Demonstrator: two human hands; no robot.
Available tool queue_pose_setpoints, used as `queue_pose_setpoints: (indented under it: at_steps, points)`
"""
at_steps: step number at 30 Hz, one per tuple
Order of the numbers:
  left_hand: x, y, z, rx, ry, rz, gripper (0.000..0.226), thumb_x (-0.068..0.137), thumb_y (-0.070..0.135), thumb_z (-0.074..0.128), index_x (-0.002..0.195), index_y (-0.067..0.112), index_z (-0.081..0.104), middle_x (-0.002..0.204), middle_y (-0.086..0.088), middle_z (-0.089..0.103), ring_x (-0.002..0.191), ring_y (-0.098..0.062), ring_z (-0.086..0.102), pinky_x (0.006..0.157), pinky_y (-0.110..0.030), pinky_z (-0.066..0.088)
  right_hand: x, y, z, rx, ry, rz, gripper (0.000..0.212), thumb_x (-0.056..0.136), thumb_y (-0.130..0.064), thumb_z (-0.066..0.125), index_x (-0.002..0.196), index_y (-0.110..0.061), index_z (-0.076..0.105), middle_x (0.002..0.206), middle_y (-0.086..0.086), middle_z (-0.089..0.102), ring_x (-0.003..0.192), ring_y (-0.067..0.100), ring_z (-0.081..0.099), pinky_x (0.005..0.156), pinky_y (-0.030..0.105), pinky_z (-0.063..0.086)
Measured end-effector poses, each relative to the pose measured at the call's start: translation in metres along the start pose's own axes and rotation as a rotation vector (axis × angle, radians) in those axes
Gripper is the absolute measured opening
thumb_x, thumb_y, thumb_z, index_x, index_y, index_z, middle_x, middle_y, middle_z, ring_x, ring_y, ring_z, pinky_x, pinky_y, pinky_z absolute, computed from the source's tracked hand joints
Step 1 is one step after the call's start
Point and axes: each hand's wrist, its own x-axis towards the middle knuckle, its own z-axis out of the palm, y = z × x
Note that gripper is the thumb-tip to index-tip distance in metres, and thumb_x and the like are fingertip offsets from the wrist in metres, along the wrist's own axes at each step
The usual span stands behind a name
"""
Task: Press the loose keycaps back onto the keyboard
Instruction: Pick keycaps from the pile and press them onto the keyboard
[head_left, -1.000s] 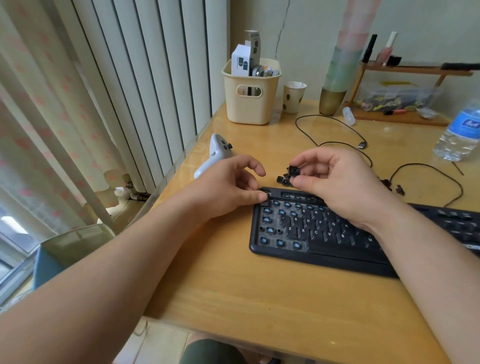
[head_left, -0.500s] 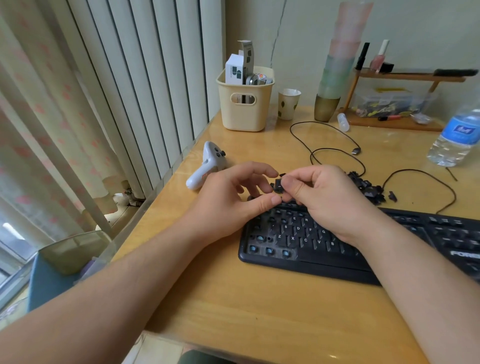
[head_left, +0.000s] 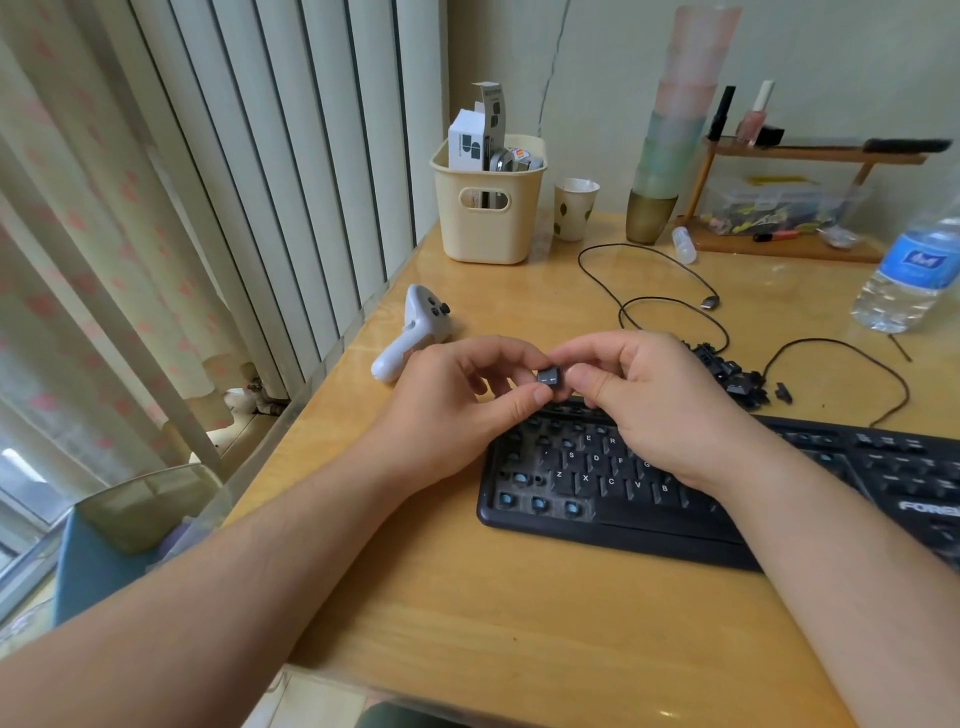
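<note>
Since half a second ago, both hands have drawn closer over the keyboard's top edge and the keycap, then mostly hidden, shows its printed face. Head view: left hand (head_left: 457, 410) and right hand (head_left: 654, 410) meet above the keyboard (head_left: 613, 514); one dark keycap (head_left: 549, 377) is pinched between left thumb and forefinger on one side and right thumb and fingertips on the other, held in the air clear of the keys, its legend face tilted up toward the camera. Keycap near square; no long axis can be told. Keyboard: black, long axis running left to right along the desk (head_left: 519, 623), several sockets at its left end bare with blue stems showing. Loose keycaps (head_left: 737, 382): a dark heap just behind the keyboard, right of the hands. Cream basket (head_left: 491, 213): back of desk, holding a white carton, a taller grey box and a tin. Paper cup (head_left: 574, 208): beside the basket, contents unseen. Clear tub (head_left: 779, 208): under the wooden shelf, holding mixed small items too blurred to name. White controller (head_left: 415, 332): left of the hands. Water bottle (head_left: 914, 270): far right.
</note>
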Motion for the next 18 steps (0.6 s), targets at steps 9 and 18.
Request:
queue_pose_setpoints:
  at_steps: [9, 18]
  points:
    - [0.0021, 0.0007, 0.0006, 0.004, 0.008, -0.029, 0.022, 0.099, 0.026, 0.07, 0.118, 0.037, 0.07, 0.098, 0.011, 0.075, 0.086, -0.013, 0.065, 0.082, -0.036, 0.054, 0.0005, 0.0003, 0.0049, -0.101, 0.083, -0.08, 0.033, 0.094, -0.015, 0.074, 0.11, -0.043, 0.07, 0.088, -0.017, 0.073, 0.077, -0.001, 0.065, 0.075, 0.013, 0.046]
    - [0.0066, 0.0055, -0.0012, -0.233, 0.027, -0.179, 0.035, 0.098, 0.023, 0.072, 0.127, 0.028, 0.052, 0.095, 0.0, 0.078, 0.077, -0.017, 0.062, 0.07, -0.035, 0.052, 0.001, -0.0073, 0.0065, -0.548, 0.135, -0.144, 0.022, 0.087, -0.038, 0.081, 0.108, -0.033, 0.078, 0.078, -0.023, 0.067, 0.077, -0.007, 0.063, 0.068, 0.002, 0.044]
